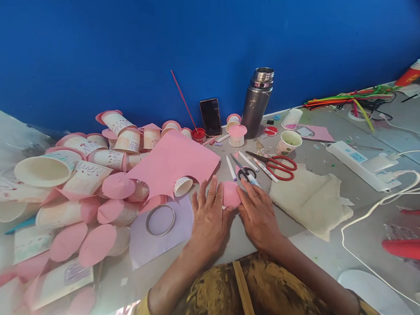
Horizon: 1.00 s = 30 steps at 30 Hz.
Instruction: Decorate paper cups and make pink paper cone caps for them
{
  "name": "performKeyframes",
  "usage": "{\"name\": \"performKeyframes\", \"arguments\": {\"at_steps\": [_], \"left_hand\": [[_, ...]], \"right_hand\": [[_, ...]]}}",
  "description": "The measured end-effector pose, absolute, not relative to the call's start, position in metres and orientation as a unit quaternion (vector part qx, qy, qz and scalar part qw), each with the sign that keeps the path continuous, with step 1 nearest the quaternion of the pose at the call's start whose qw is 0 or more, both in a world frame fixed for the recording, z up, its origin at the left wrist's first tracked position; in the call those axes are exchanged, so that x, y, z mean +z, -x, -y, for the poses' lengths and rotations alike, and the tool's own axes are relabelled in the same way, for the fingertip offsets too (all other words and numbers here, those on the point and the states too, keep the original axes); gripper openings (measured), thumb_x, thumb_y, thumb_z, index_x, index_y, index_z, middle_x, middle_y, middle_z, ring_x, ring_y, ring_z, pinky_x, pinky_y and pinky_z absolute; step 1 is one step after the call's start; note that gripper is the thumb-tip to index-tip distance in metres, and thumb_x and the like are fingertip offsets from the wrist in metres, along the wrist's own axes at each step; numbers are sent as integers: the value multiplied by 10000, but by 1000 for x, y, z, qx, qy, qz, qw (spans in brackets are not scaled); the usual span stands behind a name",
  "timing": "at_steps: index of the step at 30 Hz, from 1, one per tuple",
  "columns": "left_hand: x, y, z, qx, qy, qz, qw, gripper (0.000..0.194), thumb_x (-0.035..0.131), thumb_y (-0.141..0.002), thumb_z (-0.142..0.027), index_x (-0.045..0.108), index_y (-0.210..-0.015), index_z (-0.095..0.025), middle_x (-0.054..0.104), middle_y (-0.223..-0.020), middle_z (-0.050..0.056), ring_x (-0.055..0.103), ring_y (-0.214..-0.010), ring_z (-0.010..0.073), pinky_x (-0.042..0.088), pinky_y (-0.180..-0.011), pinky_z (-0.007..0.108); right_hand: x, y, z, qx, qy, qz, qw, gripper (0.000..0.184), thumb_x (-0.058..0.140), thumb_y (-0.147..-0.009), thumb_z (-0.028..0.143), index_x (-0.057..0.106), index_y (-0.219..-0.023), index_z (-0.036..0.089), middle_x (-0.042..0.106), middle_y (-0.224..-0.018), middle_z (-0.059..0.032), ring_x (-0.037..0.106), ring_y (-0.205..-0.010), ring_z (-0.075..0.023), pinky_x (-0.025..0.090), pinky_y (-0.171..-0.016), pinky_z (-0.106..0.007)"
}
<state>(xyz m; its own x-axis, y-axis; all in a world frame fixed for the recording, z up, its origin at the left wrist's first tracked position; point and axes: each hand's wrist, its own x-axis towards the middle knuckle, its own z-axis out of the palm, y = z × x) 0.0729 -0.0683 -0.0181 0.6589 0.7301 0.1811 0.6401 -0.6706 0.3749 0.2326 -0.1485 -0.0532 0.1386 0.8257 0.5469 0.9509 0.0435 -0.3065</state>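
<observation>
A pink paper circle (pixel 231 194) lies between my two hands at the table's near middle, with a bit of white showing under its lower left edge. My left hand (pixel 212 212) rests flat along its left side, fingers stretched and slightly apart. From the right, my right hand (pixel 259 210) touches the circle's edge with extended fingertips; its thumb is close to the left thumb. What lies beneath the circle is mostly hidden. Just beyond my fingers are black-handled scissors (pixel 247 173) and white markers (pixel 231 168). A large cut pink sheet (pixel 177 158) is left of them.
Paper cups with pink circles (pixel 117 185) crowd the left side. A tape ring (pixel 160 220) sits on a lilac sheet (pixel 140 247). At the back stand a phone (pixel 210 117) and metal flask (pixel 258 103). Red-handled scissors (pixel 282 167), a cloth (pixel 311 197) and a power strip (pixel 362 166) lie right.
</observation>
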Motion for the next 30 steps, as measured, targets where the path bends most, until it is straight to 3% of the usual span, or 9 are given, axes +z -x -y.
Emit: {"name": "performKeyframes", "arguments": {"at_steps": [3,7,14,19,24,30], "left_hand": [[-19,-69,71,187,-890,-396,129,572,438,-1072,-375,369,-1608,-189,304,-1734,186,206,-1620,405,265,-1234,722],[-13,-61,57,191,-894,-369,166,543,380,-1088,-299,340,-1627,-244,255,-1758,144,148,-1642,361,276,-1254,685],[-6,-62,45,160,-908,-348,172,434,372,-1097,-297,557,-1477,-199,284,-1746,142,163,-1630,385,288,-1250,682],[-10,-62,63,201,-894,-385,114,448,440,-1073,-338,507,-1502,-226,327,-1722,170,225,-1611,411,297,-1220,726],[-8,-57,65,197,-904,-359,117,664,532,-1038,-453,307,-1626,-243,188,-1765,196,130,-1636,425,268,-1231,730],[-15,-58,63,167,-912,-349,134,693,543,-1027,-493,347,-1627,-210,214,-1761,197,122,-1632,442,231,-1234,752]], "right_hand": [[-52,-240,146,-77,669,653,346,560,456,-1076,210,363,-1627,182,519,-1588,-193,463,-1456,-356,460,-1141,-601],[-50,-241,150,-74,659,646,379,617,447,-1071,189,278,-1664,193,487,-1600,-205,422,-1496,-346,447,-1168,-604],[-50,-227,154,-69,660,662,349,568,440,-1075,221,359,-1636,187,488,-1609,-207,439,-1484,-374,459,-1142,-631],[-53,-236,147,-52,658,660,360,592,428,-1086,253,308,-1664,216,501,-1605,-187,433,-1507,-351,444,-1173,-627],[-51,-241,150,-53,659,647,380,638,450,-1082,250,238,-1683,216,467,-1620,-200,392,-1529,-354,439,-1180,-632],[-51,-228,154,-46,666,660,344,576,456,-1082,279,349,-1643,210,474,-1621,-191,406,-1519,-367,438,-1175,-635]]}}
